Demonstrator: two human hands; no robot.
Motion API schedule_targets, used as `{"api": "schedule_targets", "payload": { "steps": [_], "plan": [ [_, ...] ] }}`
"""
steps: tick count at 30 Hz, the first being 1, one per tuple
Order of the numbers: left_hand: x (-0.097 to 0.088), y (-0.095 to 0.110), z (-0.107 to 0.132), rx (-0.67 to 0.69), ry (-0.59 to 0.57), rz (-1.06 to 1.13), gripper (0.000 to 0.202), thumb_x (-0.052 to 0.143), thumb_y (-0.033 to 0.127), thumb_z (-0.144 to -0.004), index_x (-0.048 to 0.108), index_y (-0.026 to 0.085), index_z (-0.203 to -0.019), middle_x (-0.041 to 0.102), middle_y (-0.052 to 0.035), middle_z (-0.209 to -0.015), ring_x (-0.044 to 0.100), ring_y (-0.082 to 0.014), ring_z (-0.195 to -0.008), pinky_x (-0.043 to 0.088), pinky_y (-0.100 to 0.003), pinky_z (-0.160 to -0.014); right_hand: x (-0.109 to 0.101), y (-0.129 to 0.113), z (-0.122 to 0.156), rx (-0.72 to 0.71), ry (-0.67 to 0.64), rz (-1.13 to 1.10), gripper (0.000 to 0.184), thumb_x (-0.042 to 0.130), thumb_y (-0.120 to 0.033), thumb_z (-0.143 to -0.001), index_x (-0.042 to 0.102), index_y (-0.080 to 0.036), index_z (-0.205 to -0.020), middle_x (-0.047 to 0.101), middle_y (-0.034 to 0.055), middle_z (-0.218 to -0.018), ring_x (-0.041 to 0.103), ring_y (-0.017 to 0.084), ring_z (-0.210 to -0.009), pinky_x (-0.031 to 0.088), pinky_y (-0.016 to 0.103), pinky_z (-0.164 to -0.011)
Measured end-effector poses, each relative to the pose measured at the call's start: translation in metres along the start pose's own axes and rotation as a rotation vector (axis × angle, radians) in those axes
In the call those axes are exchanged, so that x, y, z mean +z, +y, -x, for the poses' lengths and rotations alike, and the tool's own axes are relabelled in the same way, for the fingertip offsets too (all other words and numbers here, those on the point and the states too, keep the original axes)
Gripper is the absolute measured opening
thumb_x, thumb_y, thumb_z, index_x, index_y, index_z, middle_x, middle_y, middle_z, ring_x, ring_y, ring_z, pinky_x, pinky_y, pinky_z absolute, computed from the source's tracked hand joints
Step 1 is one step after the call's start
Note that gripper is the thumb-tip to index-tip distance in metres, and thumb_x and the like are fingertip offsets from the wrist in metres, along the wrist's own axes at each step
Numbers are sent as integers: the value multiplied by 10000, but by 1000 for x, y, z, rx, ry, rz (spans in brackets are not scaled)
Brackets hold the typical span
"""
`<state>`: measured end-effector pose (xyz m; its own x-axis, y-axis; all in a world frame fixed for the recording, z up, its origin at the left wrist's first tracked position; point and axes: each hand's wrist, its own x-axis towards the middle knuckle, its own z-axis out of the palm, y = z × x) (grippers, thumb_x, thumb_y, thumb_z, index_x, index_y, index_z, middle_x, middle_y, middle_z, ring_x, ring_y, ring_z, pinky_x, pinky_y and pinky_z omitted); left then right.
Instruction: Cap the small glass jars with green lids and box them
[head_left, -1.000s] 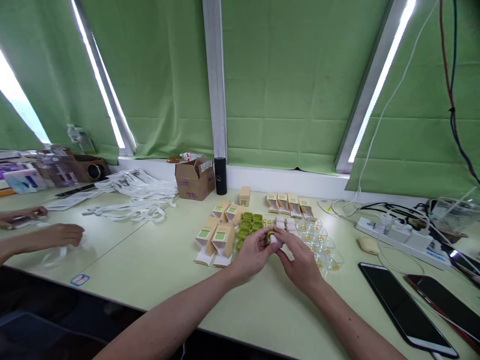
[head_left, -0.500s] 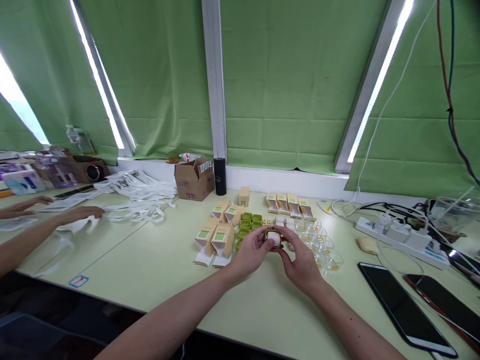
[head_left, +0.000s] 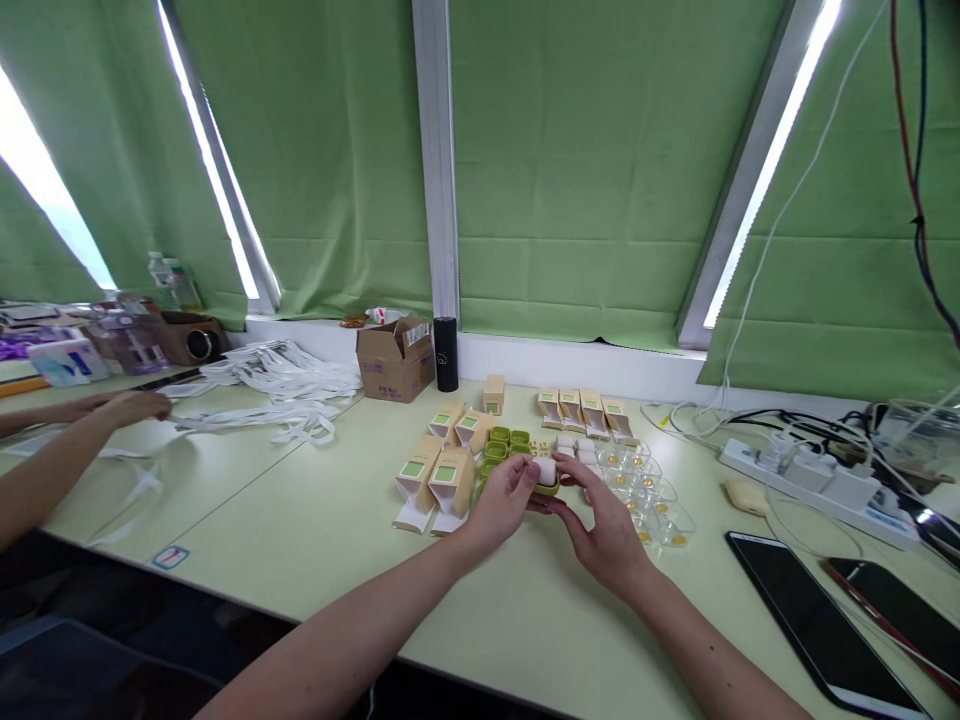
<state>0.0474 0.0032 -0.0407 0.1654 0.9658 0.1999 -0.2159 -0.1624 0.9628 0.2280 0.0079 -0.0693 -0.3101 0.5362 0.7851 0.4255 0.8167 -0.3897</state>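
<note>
Above the table, a small green square cup (head_left: pixel 553 489) with a pale, rounded block (head_left: pixel 547 471) is between my two hands. The block sticks up above the cup's rim. My left hand (head_left: pixel 501 497) is closed at its left side, the thumb pressed to the block. My right hand (head_left: pixel 604 520) grips the cup from the right, its fingers curving over and under the edge. Behind my hands stand more green cups (head_left: pixel 496 451), partly covered by my left hand. More pale blocks (head_left: pixel 585 450) and clear plastic cups (head_left: pixel 664 493) with yellow spots lie to the right.
Open kraft boxes (head_left: pixel 452 478) stand left of the cups, and others (head_left: pixel 591 412) at the back. Another person's hand (head_left: pixel 135 408) works at white straps (head_left: pixel 289 375) on the left. Phones (head_left: pixel 817 615) and a power strip (head_left: pixel 814 485) lie at right.
The cup has tipped, so its side shows and the pale block rises above the rim. The other person's hands have drawn together, leftward. The view has shifted slightly.
</note>
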Motion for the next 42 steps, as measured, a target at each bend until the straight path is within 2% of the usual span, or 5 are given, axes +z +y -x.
{"api": "schedule_targets", "payload": {
  "steps": [14,20,25,32,42],
  "plan": [
    [-5,-3,-1,40,-57,-91,784,645,872,-730,681,123,-961,715,-104,-873,719,-209,-696,609,-321,-630,5,-8,-3,-123,28,-23,665,551,-154,-1016,314,-291,-1622,554,148,-1540,568,308,-1390,582,523,-1065],
    [-2,-2,5,96,-142,-131,725,711,822,-717,668,112,-857,651,-66,-764,670,-193,-720,549,-272,-636,5,-8,1,-93,46,7,587,558,-138,-985,439,-277,-1543,535,165,-1432,551,320,-1378,559,540,-1097],
    [2,-3,7,41,-239,-146,714,694,796,-762,691,116,-982,691,-94,-865,696,-205,-787,564,-291,-692,3,-6,1,-52,36,-6,526,516,-141,-977,499,-266,-1488,563,160,-1317,616,312,-1259,606,494,-1012],
    [-3,0,1,1,-189,18,628,832,619,-781,685,155,-1177,716,-108,-1019,699,-230,-942,553,-337,-839,-2,-10,-4,71,94,-73,477,585,-213,-979,465,-257,-1439,647,136,-1280,664,283,-1117,612,476,-929],
    [-11,6,0,-67,-271,385,539,956,326,-691,691,163,-1130,721,-103,-1056,691,-222,-962,490,-344,-917,-3,-9,-5,98,119,-91,474,623,-271,-985,468,-259,-1433,668,132,-1297,674,262,-1038,599,472,-919]
  ]
}}
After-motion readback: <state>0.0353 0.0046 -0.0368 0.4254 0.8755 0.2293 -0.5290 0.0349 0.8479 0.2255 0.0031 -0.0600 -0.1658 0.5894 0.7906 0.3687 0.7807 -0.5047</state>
